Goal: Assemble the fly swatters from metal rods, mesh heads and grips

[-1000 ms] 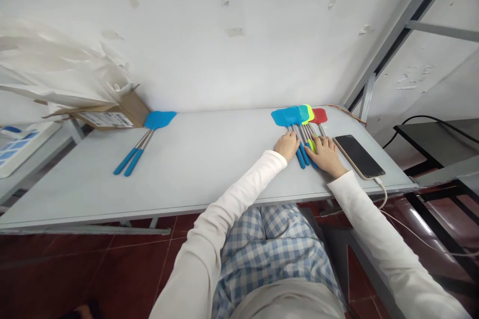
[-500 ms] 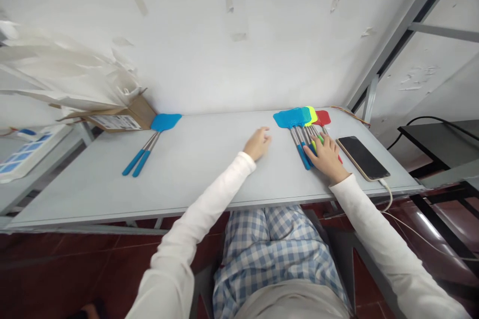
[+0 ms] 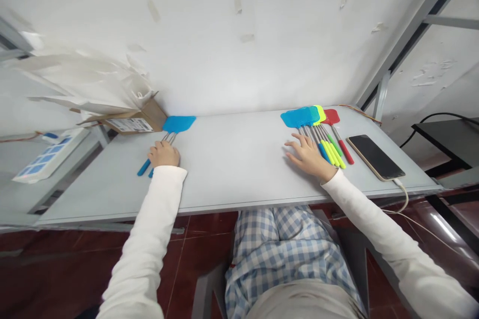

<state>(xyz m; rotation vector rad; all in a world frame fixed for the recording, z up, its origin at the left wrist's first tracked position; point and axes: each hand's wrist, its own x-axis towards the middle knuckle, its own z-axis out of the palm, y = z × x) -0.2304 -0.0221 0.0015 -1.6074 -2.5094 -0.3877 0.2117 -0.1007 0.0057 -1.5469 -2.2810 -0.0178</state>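
My left hand lies over the metal shafts of a pair of stacked blue fly swatters, its fingers curled around them. Their blue grips stick out below the hand. My right hand rests flat on the white table, fingers spread and holding nothing. It is just left of a fanned group of fly swatters with blue, yellow and red heads. Their handles lie beside my fingertips, not under them.
A black smartphone with a charging cable lies right of the swatters. A cardboard box and crumpled white plastic sit at the table's far left corner. A white panel with blue squares lies on a lower surface further left.
My left hand has moved left across the table onto the blue swatters' shafts. My right hand has slid off the fanned handles to their left, uncovering them.
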